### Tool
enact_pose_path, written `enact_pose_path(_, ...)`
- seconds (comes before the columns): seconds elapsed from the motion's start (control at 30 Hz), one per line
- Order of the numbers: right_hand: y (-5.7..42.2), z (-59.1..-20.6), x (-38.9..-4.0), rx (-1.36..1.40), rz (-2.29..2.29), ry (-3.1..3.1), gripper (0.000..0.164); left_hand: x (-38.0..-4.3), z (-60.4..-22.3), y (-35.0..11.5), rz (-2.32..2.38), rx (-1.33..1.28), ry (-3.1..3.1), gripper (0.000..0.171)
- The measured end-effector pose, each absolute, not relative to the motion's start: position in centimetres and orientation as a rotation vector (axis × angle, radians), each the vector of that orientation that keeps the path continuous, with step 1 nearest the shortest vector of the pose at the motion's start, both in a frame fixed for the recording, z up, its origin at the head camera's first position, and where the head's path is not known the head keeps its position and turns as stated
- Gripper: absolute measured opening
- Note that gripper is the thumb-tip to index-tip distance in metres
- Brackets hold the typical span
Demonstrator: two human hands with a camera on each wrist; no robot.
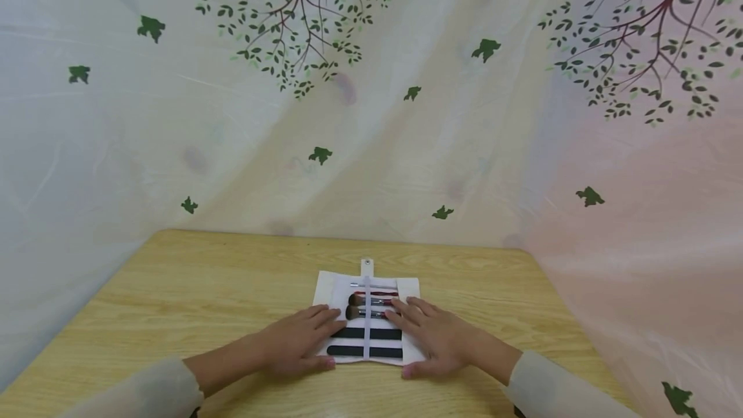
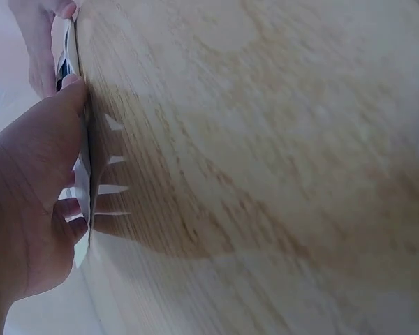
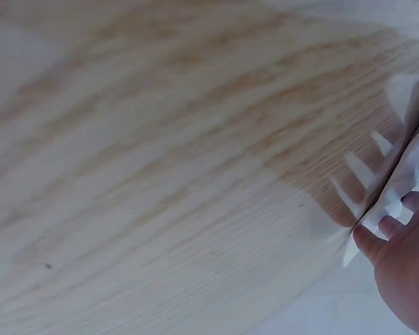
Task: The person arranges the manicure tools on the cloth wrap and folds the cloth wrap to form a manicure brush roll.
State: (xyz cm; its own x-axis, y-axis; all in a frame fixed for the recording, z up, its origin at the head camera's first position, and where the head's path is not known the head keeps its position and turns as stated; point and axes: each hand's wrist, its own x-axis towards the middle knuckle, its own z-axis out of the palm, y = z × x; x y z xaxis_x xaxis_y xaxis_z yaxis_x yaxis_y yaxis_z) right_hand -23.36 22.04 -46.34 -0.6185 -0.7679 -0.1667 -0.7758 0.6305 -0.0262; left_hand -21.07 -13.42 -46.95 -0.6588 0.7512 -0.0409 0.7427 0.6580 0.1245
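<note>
An unfolded white brush case [image 1: 329, 287] lies on the table, with a snap tab [image 1: 367, 268] at its far end. A pale elastic band [image 1: 367, 322] runs across two makeup brushes [image 1: 353, 313], thinner tools with some red [image 1: 380, 293], and two long black strips [image 1: 386, 334]. My left hand [image 1: 297, 342] rests on the case's left side, fingers extended, thumb at the near edge. On the opposite side my right hand [image 1: 439, 339] lies flat, its fingertips near the brush handles and covering part of them. Both wrist views show fingers along the case's edge.
The wooden table [image 1: 232, 276] extends around the case on every side. Behind it hangs a pale curtain [image 1: 371, 186] printed with branches and green leaves, which also drapes along the left and right.
</note>
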Motion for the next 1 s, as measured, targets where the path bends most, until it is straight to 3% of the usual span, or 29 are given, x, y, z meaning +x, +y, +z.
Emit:
enact_pose_path(0.63, 22.5, -45.4, -21.7, -1.297, 0.112, 2.676, 0.1, -20.8, -46.2, -14.1, 0.179, 1.359, 2.712, 0.078)
enact_pose_path(1.0, 22.8, -44.5, -20.6, -1.515, 0.199, 2.675, 0.068, -20.6, -45.7, -15.5, 0.274, 1.554, 2.751, 0.053)
